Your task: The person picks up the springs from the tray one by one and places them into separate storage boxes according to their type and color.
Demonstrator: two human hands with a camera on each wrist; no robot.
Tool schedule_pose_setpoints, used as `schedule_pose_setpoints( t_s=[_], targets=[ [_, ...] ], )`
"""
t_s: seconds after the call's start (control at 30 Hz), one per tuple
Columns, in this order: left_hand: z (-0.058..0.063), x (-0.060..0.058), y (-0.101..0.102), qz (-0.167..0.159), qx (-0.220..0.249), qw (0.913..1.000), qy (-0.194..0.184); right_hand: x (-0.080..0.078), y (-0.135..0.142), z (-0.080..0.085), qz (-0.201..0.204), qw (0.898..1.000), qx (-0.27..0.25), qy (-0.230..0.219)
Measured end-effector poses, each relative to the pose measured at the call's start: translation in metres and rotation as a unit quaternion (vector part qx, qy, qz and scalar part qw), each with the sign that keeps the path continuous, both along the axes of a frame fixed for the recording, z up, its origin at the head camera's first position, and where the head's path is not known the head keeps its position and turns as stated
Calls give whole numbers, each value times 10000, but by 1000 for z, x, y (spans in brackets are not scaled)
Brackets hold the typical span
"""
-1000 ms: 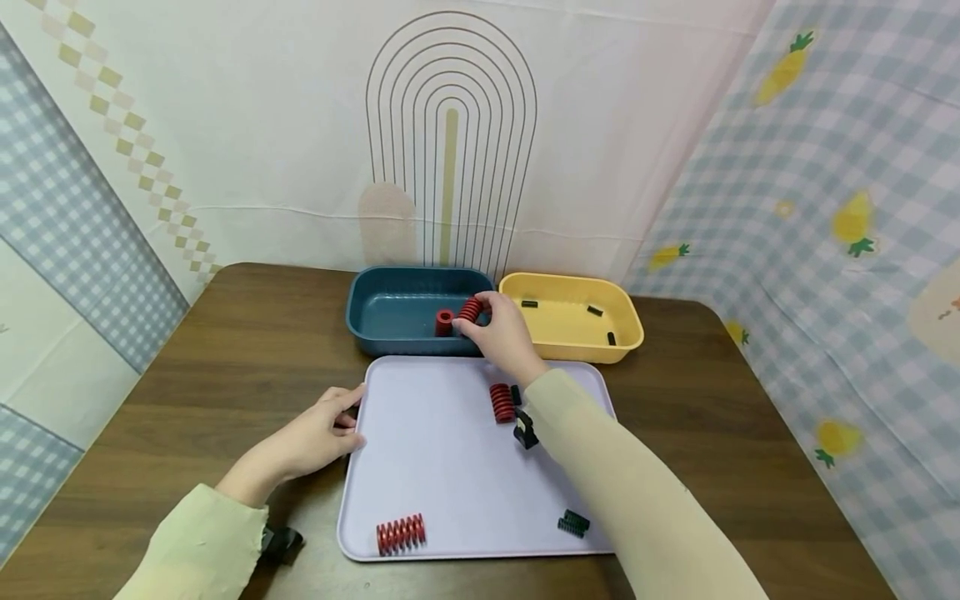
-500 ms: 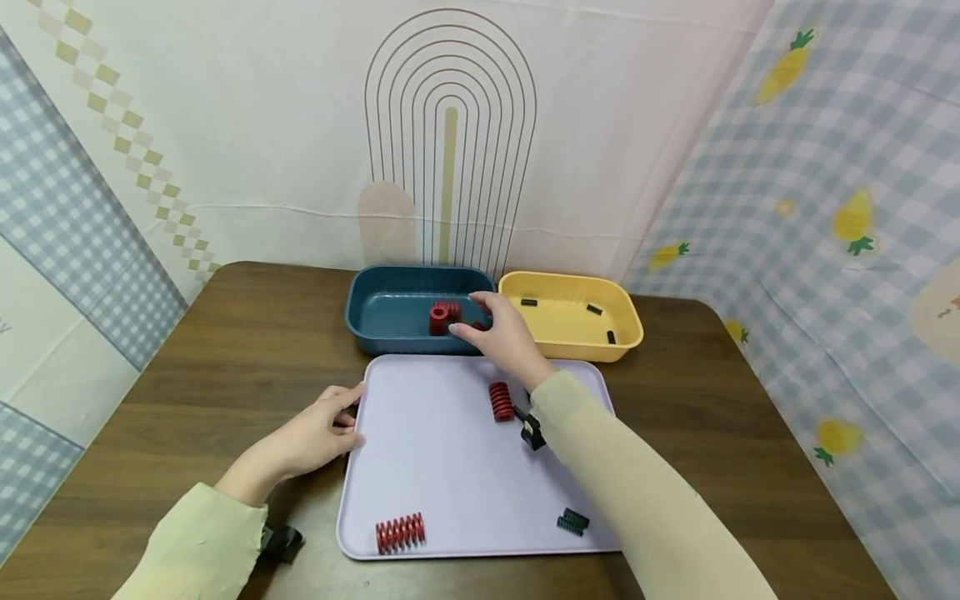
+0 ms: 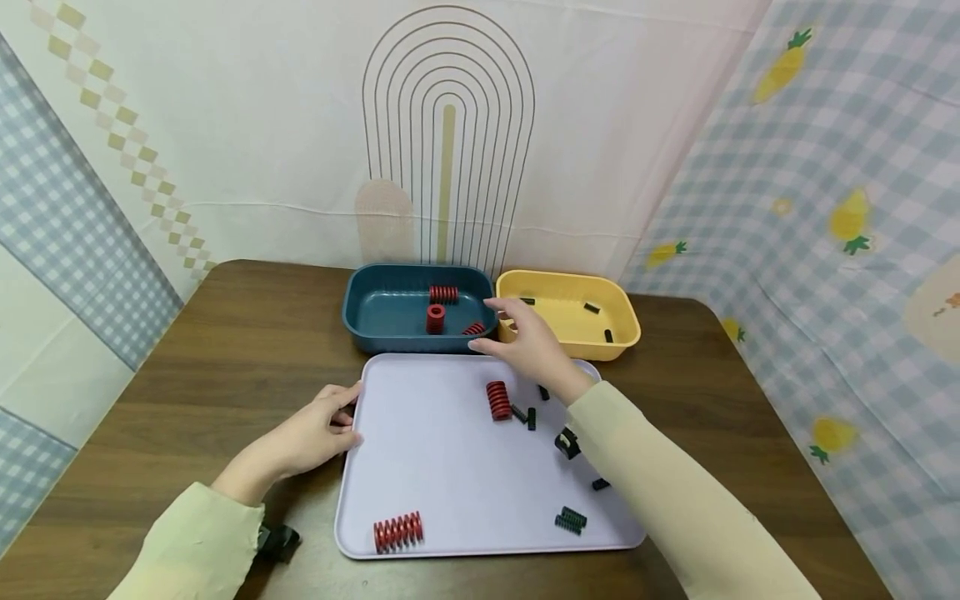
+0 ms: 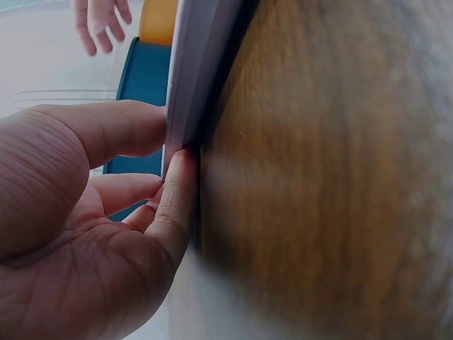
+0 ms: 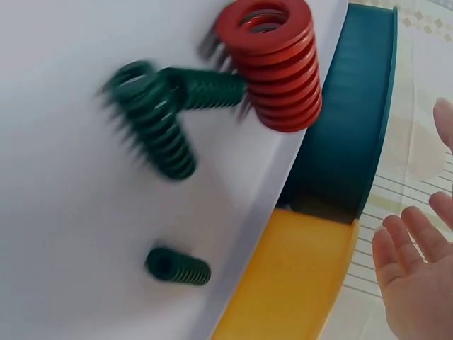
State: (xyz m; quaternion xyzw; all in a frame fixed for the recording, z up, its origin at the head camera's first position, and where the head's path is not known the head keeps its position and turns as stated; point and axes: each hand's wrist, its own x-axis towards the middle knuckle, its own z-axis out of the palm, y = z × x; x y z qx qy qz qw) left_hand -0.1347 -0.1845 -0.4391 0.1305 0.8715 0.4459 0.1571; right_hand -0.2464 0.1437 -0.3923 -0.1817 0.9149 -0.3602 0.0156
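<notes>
My left hand [image 3: 315,433] holds the left edge of the pale lavender tray [image 3: 438,467], thumb and fingertips at its rim. Near the front corner of the right bin, my right hand [image 3: 536,343] hovers with thumb and fingers apart, nothing between them. Two red coil springs lie on the tray, one upper spring [image 3: 498,401] and one lower-left spring [image 3: 398,532]. Several small dark green springs [image 3: 571,520] are scattered on its right side; the right wrist view shows three green springs [image 5: 152,120] near a red spring [image 5: 276,67]. The right sleeve hides part of the tray.
Behind the tray stand a dark blue bin [image 3: 367,340] with three red springs [image 3: 435,319] and a yellow bin [image 3: 626,346] with small green springs [image 3: 591,307]. Both bins sit close together against the cloth backdrop. Brown wooden tabletop [image 3: 247,350] surrounds the tray.
My right hand has let go of a red spring, now in the blue bin, and moved right and back toward the tray. My left hand stays at the tray's edge.
</notes>
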Motion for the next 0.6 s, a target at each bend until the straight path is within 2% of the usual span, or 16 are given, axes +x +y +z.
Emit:
schedule_pose_setpoints(
  t_s=[0.37, 0.6],
  targets=[
    [-1, 0, -1, 14, -9, 10000, -20, 26, 39, 2, 359, 9992, 146, -33],
    [-1, 0, 0, -6, -20, 10000, 15, 39, 76, -5, 190, 9992, 281, -200]
  ],
)
